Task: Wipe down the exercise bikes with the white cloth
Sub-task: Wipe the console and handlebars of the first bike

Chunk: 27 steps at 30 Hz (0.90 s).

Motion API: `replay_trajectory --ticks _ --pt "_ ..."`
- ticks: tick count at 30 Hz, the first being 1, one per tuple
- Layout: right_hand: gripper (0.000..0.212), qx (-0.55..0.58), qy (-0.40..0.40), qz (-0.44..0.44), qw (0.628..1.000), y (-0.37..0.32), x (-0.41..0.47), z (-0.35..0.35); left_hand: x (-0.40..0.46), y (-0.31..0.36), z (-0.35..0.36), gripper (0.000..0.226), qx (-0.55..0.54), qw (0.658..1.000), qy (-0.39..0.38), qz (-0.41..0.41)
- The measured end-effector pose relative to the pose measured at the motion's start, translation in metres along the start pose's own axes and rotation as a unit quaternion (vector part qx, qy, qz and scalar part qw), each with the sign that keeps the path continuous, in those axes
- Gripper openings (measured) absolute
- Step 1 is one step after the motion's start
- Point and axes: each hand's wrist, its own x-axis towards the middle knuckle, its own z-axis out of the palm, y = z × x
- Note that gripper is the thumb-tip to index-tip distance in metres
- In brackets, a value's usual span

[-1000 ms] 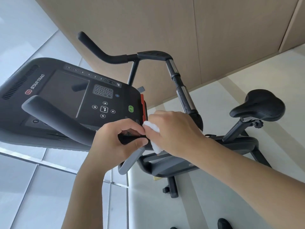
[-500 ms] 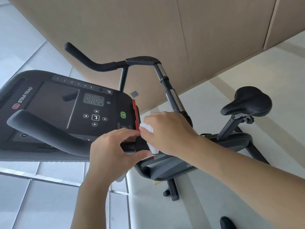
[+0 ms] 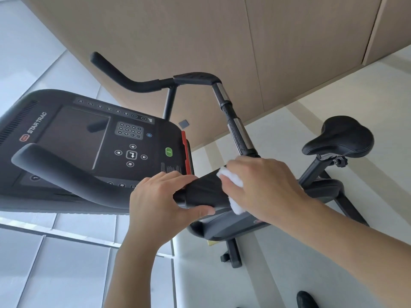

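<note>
Wrapping the white cloth around the black handlebar, the right hand curls closed on it, while the left hand clamps the same bar just beside. Only a small wad shows past the fingers, so it could bunch or slip out, and a stray stroke could press the console buttons behind the grip.

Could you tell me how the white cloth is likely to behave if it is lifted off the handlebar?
The white cloth probably flops: it bends around the handlebar under the right hand. It looks thin and small, so likely light. Not fragile, unlikely to roll.
</note>
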Motion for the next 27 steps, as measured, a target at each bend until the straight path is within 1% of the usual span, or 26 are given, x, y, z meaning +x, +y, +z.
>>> replay_trajectory --ticks 3,6,8,11,14,15,17,20,23,27 --pt "0.042 0.022 -0.033 -0.008 0.999 -0.019 0.036 0.007 -0.001 0.001 0.000 0.062 -0.005 1.000 0.001 -0.002" --pt "0.038 0.027 -0.041 -0.046 0.998 -0.034 0.046 0.010 -0.003 0.002 0.001 0.055 0.000 1.000 0.003 0.007" --pt "0.034 0.034 -0.021 -0.061 0.997 -0.034 0.034 0.011 -0.003 0.001 0.001 0.052 0.003 1.000 0.009 0.010" --pt "0.027 0.050 0.037 -0.066 0.996 -0.021 0.006 0.009 -0.002 0.001 0.002 0.059 -0.002 1.000 0.013 0.019" --pt "0.041 0.056 0.064 -0.062 0.994 -0.005 -0.009 0.003 0.000 0.000 0.001 0.061 -0.006 1.000 0.004 0.015" --pt "0.042 0.055 0.062 -0.056 0.995 0.000 -0.009 0.003 0.000 -0.001 0.001 0.060 -0.006 1.000 0.001 0.014" --pt "0.037 0.039 0.044 -0.027 0.998 0.004 -0.002 0.004 0.000 -0.001 0.001 0.059 -0.004 1.000 -0.005 0.014" --pt "0.043 0.014 0.006 0.004 1.000 0.000 0.022 0.009 0.001 -0.002 0.001 0.061 -0.008 1.000 -0.006 0.013" --pt "0.044 0.034 -0.024 -0.027 0.999 -0.020 0.040 0.010 0.000 -0.002 0.001 0.062 -0.012 1.000 0.005 0.006" --pt "0.032 0.025 -0.023 -0.090 0.995 -0.041 0.031 0.011 -0.002 0.002 0.002 0.045 -0.004 1.000 0.024 0.013"
